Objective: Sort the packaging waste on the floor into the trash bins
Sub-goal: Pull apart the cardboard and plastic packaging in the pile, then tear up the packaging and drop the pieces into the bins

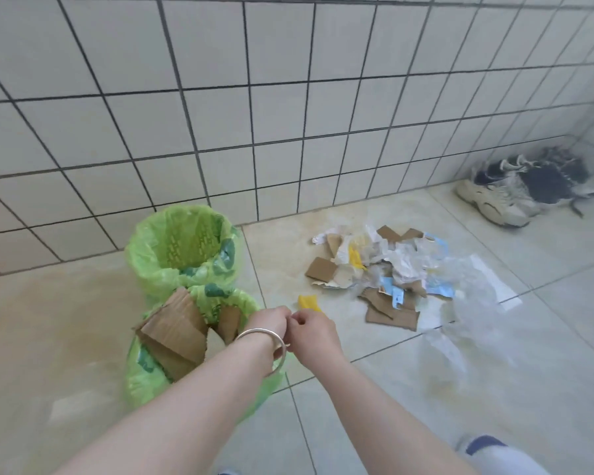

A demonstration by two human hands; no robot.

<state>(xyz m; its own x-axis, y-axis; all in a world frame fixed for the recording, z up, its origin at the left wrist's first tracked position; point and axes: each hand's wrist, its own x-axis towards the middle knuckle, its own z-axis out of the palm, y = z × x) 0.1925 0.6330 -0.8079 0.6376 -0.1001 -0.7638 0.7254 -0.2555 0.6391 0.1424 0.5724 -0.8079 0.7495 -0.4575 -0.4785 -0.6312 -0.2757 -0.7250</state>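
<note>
Right hand (311, 332) pinching yellow scrap (308, 301), left hand (270, 322) touching

Home tiled corner: white wall tiles (288, 80), worn sneakers (515, 190) by wall.

I've got one view only — head-worn wide-angle, looking forward and down from standing height at the floor (426, 423) where it meets the tiled wall (288, 97). Both forearms enter from the bottom edge, close to the lens; the far corner sits upper right. Straight grout lines bow near the edges — nothing shared with any second view.
</note>
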